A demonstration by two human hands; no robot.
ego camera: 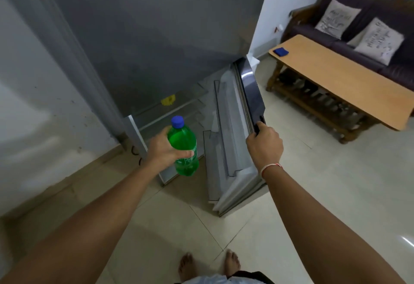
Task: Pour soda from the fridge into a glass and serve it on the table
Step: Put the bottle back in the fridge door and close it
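Observation:
A green soda bottle [184, 149] with a blue cap is upright in my left hand [164, 151], held in front of the open lower part of the grey fridge [145, 37]. My right hand [264, 144] grips the top edge of the fridge door [235, 131], which stands swung open to the right with its empty shelves facing me. A wooden table [340, 82] stands at the right. No glass is in view.
A small blue object [281, 51] lies on the table's far corner. Behind the table is a dark sofa [367, 37] with two light cushions. A small yellow item [168, 100] sits on a fridge shelf. My bare feet stand on light floor tiles.

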